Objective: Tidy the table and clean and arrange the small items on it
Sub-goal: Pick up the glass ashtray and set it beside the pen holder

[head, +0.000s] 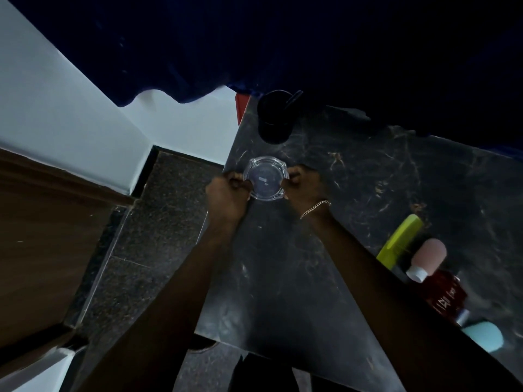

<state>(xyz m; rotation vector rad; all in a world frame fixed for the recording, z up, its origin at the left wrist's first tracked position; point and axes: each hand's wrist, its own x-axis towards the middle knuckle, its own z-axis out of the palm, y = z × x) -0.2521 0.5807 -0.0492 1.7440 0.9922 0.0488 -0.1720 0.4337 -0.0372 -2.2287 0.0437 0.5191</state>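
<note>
A clear glass ashtray (266,177) sits near the left edge of the black marble table (368,193). My left hand (227,195) grips its left rim and my right hand (304,185) grips its right rim; a thin chain bracelet hangs on the right wrist. Both forearms reach in from the bottom of the view. The ashtray looks empty apart from a small pale speck inside.
A black cup (276,117) with a dark stick in it stands behind the ashtray. At the right lie a yellow-green case (399,239), a pink bottle with a white cap (428,257), a dark red bottle (444,298) and a pale blue object (484,338). A dark blue curtain (254,38) hangs above.
</note>
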